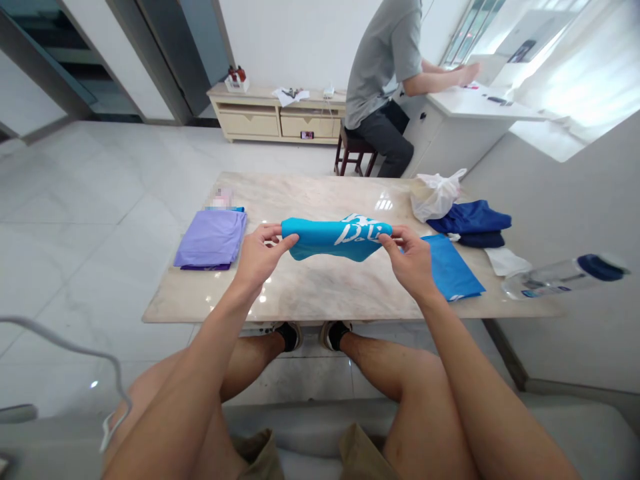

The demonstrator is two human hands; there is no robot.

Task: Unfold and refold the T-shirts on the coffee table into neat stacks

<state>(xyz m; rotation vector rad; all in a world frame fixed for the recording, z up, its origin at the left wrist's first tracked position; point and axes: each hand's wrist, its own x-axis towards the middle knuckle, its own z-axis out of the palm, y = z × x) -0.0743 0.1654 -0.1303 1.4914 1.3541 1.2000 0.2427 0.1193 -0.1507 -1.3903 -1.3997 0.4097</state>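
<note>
While L grip (256, 259) & R grip (413, 261) each pinch one end of a folded bright-blue cloth (317, 233) (white lettering (356, 233) twd its R end), it's held up over the middle of the marble-look tabletop (305, 293). Folded purple cloth (213, 235) lies on the L side, w/ a folded blue cloth (454, 268) just beside R grip. Farther R: white plastic bag (436, 195) touching dark-blue fabric (471, 219), plus clear bottle (550, 279) w/ dark cap nr the R end. Across the rm, a person in grey tee (385, 63) sits on a stool (356, 148), approx. opp. the tabletop's R half
</note>
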